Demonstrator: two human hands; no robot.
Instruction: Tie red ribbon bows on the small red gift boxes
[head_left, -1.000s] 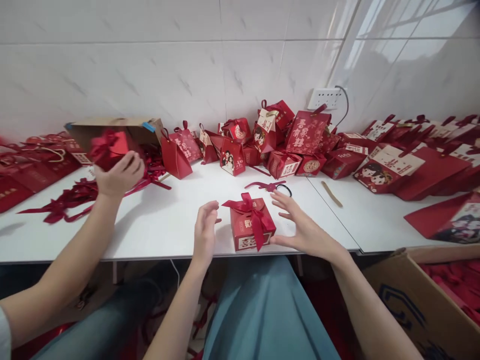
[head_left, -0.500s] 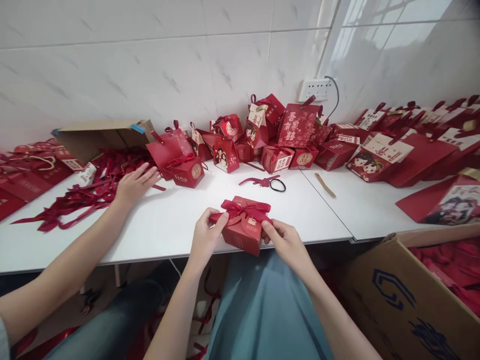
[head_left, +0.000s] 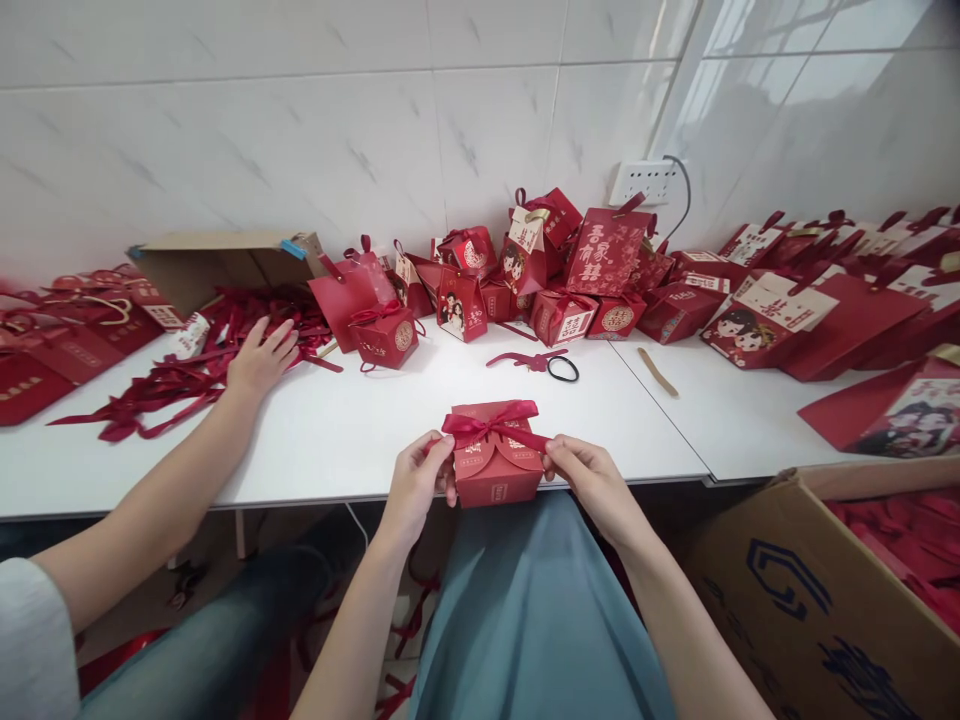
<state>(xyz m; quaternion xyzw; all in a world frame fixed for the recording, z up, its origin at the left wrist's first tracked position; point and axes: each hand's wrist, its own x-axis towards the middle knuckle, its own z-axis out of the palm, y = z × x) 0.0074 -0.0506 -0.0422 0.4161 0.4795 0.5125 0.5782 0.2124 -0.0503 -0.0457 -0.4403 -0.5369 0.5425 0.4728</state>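
Observation:
A small red gift box with scalloped top flaps sits at the table's front edge, tied with a dark red ribbon in a bow. My left hand is at the box's left side, its thumb and finger closed on the ribbon's left end, other fingers against the box. On the other side, my right hand pinches the ribbon's right tail beside the box's corner. Behind the box lie a loose piece of ribbon and a black hair tie.
A co-worker's hand rests on a heap of red ribbons at left, before an open carton. Several finished boxes and bags line the wall. A large cardboard box stands at right. A tan strip lies on the table.
The gift box has turned so its front faces me more squarely, and the ribbon's right tail is drawn out. The co-worker's hand has moved onto the ribbon heap. The view has shifted slightly.

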